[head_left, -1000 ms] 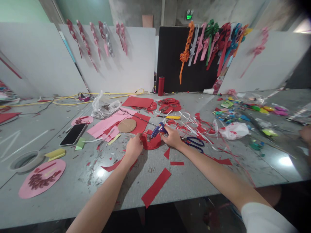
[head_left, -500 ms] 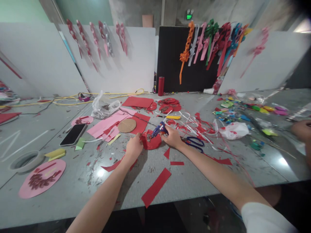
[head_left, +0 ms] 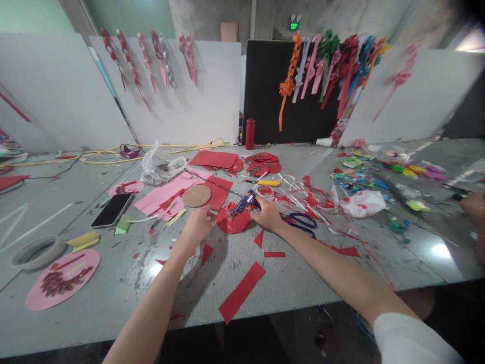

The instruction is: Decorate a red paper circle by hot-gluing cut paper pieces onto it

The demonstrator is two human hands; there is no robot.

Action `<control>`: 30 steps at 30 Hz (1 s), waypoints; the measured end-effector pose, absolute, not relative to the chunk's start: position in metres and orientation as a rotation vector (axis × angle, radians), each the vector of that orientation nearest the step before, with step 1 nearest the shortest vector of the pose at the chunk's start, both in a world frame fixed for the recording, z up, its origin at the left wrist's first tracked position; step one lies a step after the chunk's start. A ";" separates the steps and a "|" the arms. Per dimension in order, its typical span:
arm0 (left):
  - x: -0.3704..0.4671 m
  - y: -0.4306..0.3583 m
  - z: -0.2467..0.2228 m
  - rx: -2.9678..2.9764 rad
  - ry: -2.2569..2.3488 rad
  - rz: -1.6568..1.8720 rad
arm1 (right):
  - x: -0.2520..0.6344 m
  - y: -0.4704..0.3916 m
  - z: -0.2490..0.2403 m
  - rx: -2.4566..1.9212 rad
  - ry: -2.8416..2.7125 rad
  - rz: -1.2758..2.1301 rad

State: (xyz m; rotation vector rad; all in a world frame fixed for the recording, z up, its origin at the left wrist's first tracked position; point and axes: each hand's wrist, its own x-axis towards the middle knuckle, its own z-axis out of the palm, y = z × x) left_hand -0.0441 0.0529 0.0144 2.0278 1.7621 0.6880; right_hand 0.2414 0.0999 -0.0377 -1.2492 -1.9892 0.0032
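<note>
My right hand [head_left: 267,214] is wrapped round a blue glue gun [head_left: 246,200], its nozzle pointing down and left over a round red piece [head_left: 238,225]. Brownish coiled bits sit on the middle of that piece, close to the nozzle. Just left of it, my left hand [head_left: 197,223] hovers with thumb and fingertips pinched together; whatever they hold is too small to make out. Behind the left hand lies a round cardboard disc [head_left: 196,195], partly over red paper [head_left: 222,191]. Blue-handled scissors [head_left: 302,223] rest beside my right wrist.
A phone [head_left: 112,210], a tape roll [head_left: 38,253] and a pink oval [head_left: 81,263] lie to the left. Red strips [head_left: 242,293] are in front. A yellow cutter [head_left: 269,183] and tangled ribbon lie behind. Another person's hand [head_left: 473,205] shows at the right edge.
My left hand has let go of the red piece's left side and moved left. The glue gun stays over the piece, whose coiled bits now show more fully.
</note>
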 end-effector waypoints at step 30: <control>-0.164 -0.014 -0.005 1.968 1.706 0.479 | 0.241 0.099 -0.036 -1.177 -1.971 0.059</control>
